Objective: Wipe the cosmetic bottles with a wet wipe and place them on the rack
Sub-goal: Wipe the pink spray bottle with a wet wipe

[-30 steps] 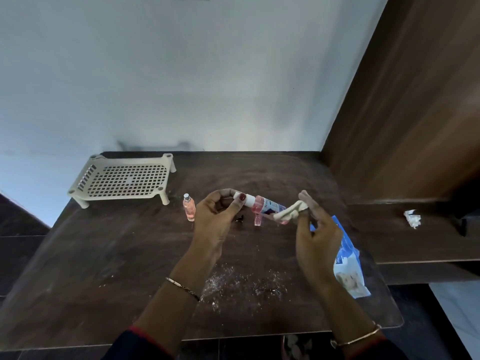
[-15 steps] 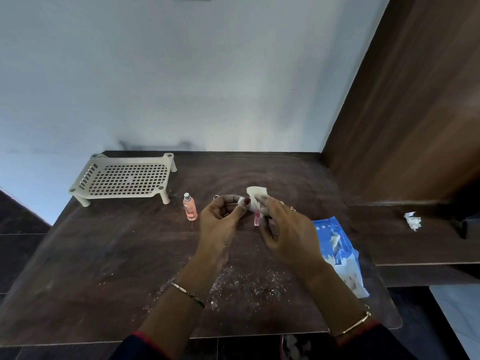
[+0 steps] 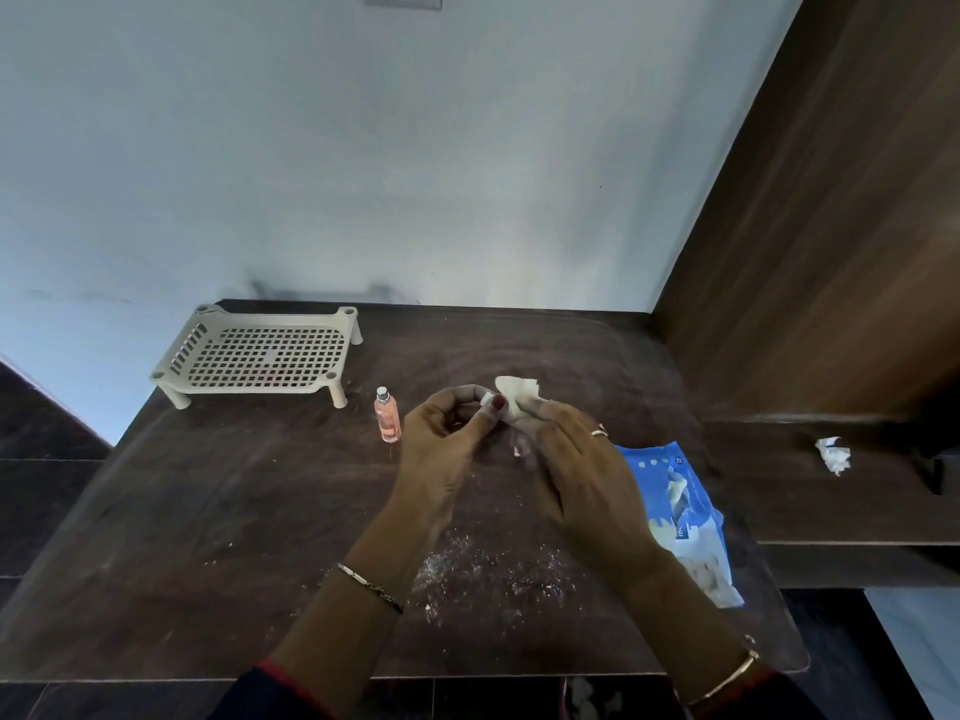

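Observation:
My left hand [image 3: 441, 444] pinches the white cap end of a cosmetic bottle [image 3: 488, 399] above the table's middle. My right hand [image 3: 576, 470] wraps a white wet wipe [image 3: 517, 394] around the bottle's body, so most of the bottle is hidden. A small pink bottle [image 3: 387, 417] with a clear cap stands upright just left of my left hand. Another small pink item [image 3: 519, 448] stands on the table beneath my hands, largely hidden. The beige perforated rack [image 3: 260, 356] sits at the back left with nothing on it.
A blue wet wipe pack [image 3: 680, 511] lies at the right by my right wrist. White crumbs [image 3: 488, 569] are scattered on the dark wooden table [image 3: 208, 511] near its front edge. A crumpled white wipe [image 3: 832, 454] lies on the lower shelf to the right.
My right hand slid the wipe from the bottle's far end toward the cap and now covers the bottle's body. The left hand kept its hold on the cap.

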`<state>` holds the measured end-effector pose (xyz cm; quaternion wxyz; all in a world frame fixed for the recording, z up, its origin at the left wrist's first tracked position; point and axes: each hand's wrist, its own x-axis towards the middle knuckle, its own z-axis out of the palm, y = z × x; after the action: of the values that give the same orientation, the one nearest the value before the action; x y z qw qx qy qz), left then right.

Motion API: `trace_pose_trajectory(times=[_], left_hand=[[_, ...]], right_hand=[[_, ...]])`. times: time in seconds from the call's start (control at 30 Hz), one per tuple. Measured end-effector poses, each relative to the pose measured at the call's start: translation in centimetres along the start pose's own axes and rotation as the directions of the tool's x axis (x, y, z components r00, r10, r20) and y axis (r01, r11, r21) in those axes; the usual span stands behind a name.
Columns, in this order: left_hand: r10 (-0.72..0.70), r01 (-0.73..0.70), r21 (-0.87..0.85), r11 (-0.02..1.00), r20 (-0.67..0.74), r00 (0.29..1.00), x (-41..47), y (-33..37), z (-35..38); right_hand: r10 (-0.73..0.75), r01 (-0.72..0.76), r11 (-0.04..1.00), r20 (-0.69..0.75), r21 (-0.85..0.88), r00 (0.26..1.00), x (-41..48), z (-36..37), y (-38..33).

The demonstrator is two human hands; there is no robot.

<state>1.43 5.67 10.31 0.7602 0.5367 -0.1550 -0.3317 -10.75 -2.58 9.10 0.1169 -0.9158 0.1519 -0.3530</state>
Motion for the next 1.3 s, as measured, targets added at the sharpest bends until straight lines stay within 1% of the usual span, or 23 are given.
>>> trace_pose_trajectory(times=[0.07,0.1,0.23,0.3,0.37,0.43,0.57,0.67,0.73,0.8,0.9,1.0,1.1,1.13,1.23,1.3], left_hand=[[0.007,-0.008,0.024,1.000,0.013,1.000,-0.3,-0.1,0.3],[0.018,-0.018,0.033,0.999,0.008,1.000,-0.3,-0.1,0.4],[0.045,-0.042,0.038,0.998,-0.065,0.997,-0.5,-0.6,0.3],[0.045,-0.042,0.025,0.999,-0.096,0.994,-0.6,-0.7,0.2],[0.034,-0.036,-0.013,0.999,-0.122,0.992,-0.4,-0.6,-0.2],[0.037,-0.038,-0.008,0.999,-0.112,0.993,0.1,-0.3,-0.4],[0.075,-0.072,0.105,0.992,-0.017,0.997,0.1,0.3,0.8],[0.102,-0.102,0.169,0.980,0.009,0.995,0.2,0.4,1.4],[0.096,-0.094,0.158,0.983,-0.008,0.995,0.4,0.5,1.3],[0.083,-0.080,0.130,0.988,-0.017,0.996,0.4,0.6,1.0],[0.078,-0.073,0.089,0.993,-0.054,0.996,0.5,0.8,0.4],[0.114,-0.105,0.116,0.988,-0.071,0.991,1.1,1.2,-0.6],[0.125,-0.115,0.134,0.984,-0.066,0.990,1.4,1.3,-0.8],[0.127,-0.118,0.139,0.983,-0.058,0.990,1.3,1.2,-0.6],[0.142,-0.137,0.160,0.978,-0.021,0.990,1.1,0.7,0.2],[0.140,-0.138,0.150,0.979,-0.002,0.990,0.9,0.4,0.6]], right_hand=[[0.099,-0.098,0.994,-0.014,0.056,0.995,0.7,0.2,0.2],[0.105,-0.104,0.994,-0.029,0.037,0.994,1.0,0.2,0.5],[0.009,-0.010,1.000,-0.059,-0.013,0.998,0.3,-0.1,1.4],[0.011,-0.014,0.999,-0.096,-0.037,0.995,-0.7,-0.1,1.8],[0.042,-0.048,0.997,-0.101,-0.062,0.994,-1.8,0.1,2.3],[0.066,-0.072,0.995,-0.088,-0.066,0.994,-2.3,0.3,2.3],[0.030,-0.040,0.997,-0.138,-0.068,0.990,-0.7,0.8,0.7],[0.044,-0.057,0.992,-0.112,-0.117,0.993,0.8,0.9,0.1],[0.022,-0.040,0.984,-0.104,-0.174,0.994,1.0,0.8,0.1],[-0.004,-0.026,0.975,-0.134,-0.223,0.991,0.7,0.2,0.4],[0.017,-0.057,0.969,-0.166,-0.240,0.986,-0.3,-0.7,1.6],[0.122,-0.153,0.974,-0.181,-0.168,0.976,-1.4,-1.4,2.8],[0.264,-0.282,0.958,-0.222,-0.054,0.939,-1.1,-1.8,2.3],[0.275,-0.286,0.958,-0.214,-0.020,0.937,-0.6,-1.7,2.0],[0.172,-0.167,0.985,-0.172,0.046,0.970,1.1,-0.7,0.6],[0.158,-0.145,0.985,-0.155,0.094,0.975,1.7,0.1,0.1]])
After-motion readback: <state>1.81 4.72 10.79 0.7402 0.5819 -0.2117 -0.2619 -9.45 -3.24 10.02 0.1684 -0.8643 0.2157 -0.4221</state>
